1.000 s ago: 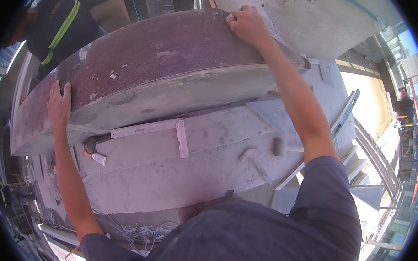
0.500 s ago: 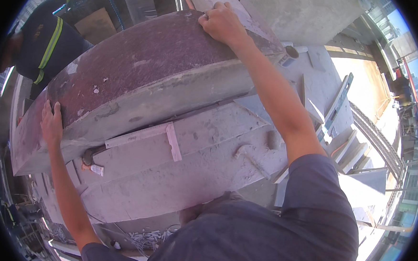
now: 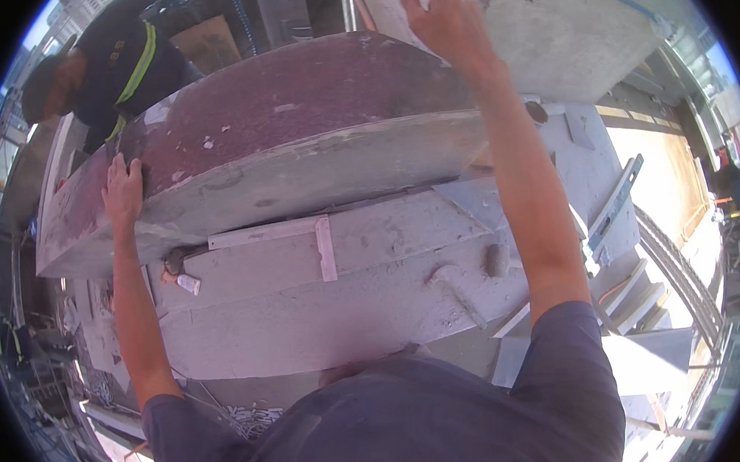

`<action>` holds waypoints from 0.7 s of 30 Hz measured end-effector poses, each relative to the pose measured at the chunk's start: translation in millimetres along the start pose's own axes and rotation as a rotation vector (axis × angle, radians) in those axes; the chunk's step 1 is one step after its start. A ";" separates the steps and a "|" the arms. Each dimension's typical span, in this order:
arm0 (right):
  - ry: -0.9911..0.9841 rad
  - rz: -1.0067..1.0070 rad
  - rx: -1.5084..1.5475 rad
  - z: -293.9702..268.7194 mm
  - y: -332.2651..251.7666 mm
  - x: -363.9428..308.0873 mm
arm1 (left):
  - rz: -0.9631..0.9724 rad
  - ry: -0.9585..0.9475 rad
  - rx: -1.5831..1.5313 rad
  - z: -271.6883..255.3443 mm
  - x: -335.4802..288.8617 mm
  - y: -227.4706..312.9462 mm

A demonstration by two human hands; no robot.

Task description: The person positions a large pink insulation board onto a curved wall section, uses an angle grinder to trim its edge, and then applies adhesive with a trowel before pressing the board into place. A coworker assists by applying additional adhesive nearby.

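A large dusty, dark-red curved slab (image 3: 277,97) with a grey concrete front side (image 3: 298,168) lies across the ledge before me. My left hand (image 3: 122,191) rests on the slab's left end, its fingers stretched out and pointing away from me. Past the slab's far right edge, my right hand (image 3: 451,27) is raised with fingers apart and slightly bent. Nothing shows in it. Pale concrete lies behind that hand, and whether they touch I cannot tell. My right forearm hides the slab's right end.
On the ledge (image 3: 266,339) lie a white carpenter's square (image 3: 326,249), a dusty hammer (image 3: 459,297) and a small white tube (image 3: 188,283). A spirit level (image 3: 616,201) leans at the right near a cup (image 3: 536,111). A co-worker (image 3: 136,72) in a dark top with reflective stripes bends at the far left.
My right hand has let go of the slab's far edge and moved away and to the right, its fingers opening. My left hand stays on the slab's left end. More of the co-worker shows.
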State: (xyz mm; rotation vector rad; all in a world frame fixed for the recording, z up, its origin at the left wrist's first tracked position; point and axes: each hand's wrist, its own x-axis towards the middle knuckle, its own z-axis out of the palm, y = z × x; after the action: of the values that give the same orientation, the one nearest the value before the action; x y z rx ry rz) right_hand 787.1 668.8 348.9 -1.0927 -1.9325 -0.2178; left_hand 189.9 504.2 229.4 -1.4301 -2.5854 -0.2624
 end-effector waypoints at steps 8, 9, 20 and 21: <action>-0.590 0.066 -0.293 61.0 10.1 -81.4 | -0.056 0.002 -0.040 -18.9 -19.0 27.4; -0.598 0.068 -0.295 62.3 8.7 -81.1 | -0.060 0.006 -0.054 -21.9 -20.5 25.5; -0.690 0.261 -0.326 87.8 -59.4 -25.9 | 0.097 0.154 -0.394 -17.5 -66.9 -71.9; -0.676 0.231 -0.295 98.0 -76.6 -18.2 | 0.096 0.170 -0.432 -15.0 -68.6 -82.0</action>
State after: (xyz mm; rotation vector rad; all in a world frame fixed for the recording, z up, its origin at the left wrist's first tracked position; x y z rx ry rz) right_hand 673.3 663.3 295.6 -1.7390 -2.3785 0.0042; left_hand 157.1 401.6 222.1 -1.5728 -2.4064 -0.9319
